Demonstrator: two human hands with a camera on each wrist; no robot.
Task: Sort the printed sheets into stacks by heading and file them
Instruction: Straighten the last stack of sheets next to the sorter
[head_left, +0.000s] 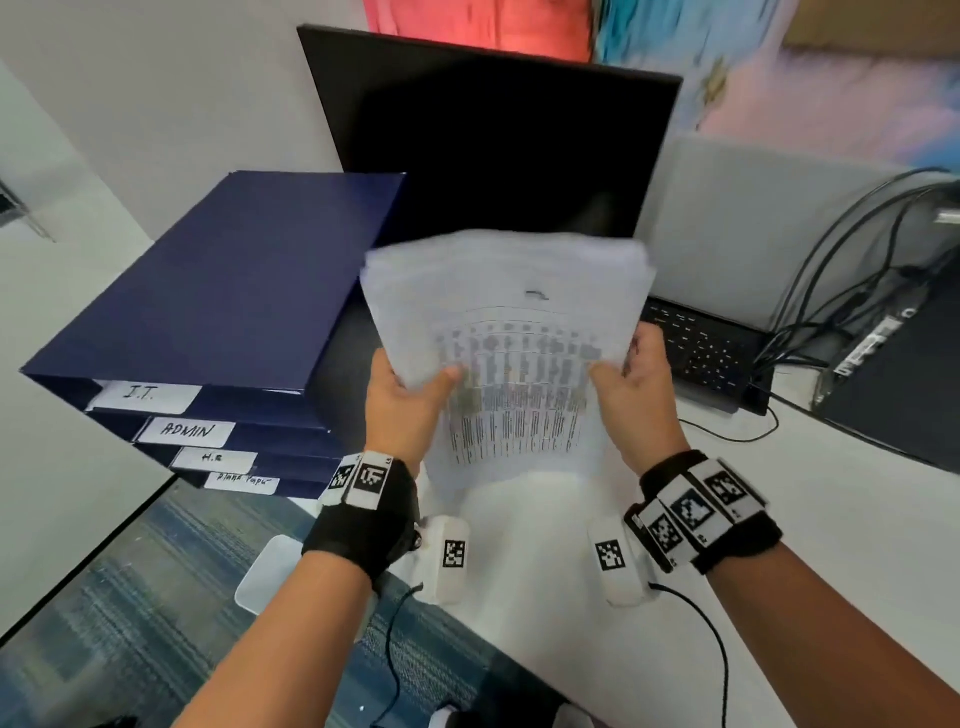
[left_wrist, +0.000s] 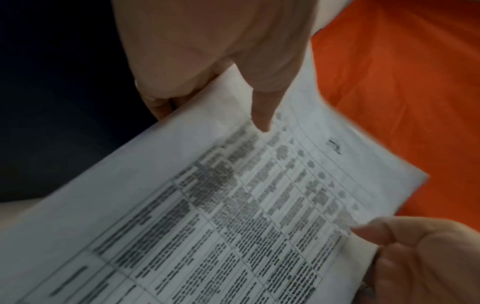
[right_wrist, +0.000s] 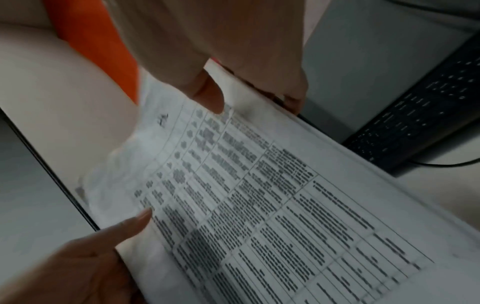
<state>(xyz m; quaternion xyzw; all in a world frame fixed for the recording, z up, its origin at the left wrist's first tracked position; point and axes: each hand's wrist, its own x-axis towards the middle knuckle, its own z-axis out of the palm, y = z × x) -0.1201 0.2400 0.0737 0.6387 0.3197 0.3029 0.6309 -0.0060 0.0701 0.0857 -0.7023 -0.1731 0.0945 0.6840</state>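
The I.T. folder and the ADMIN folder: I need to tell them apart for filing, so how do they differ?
The dark blue I.T. folder lies on top of the stack with its whole cover showing; the dark blue ADMIN folder lies directly beneath, only its edge visible. The I.T. label sits further left than the ADMIN label. Both folders are the same blue, with handwritten white labels.

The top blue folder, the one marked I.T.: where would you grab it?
Probably by its labelled spine edge, coming from the near side. That edge faces the person, and the I.T. folder lies flat on top of the folder stack, so nothing pins it down.
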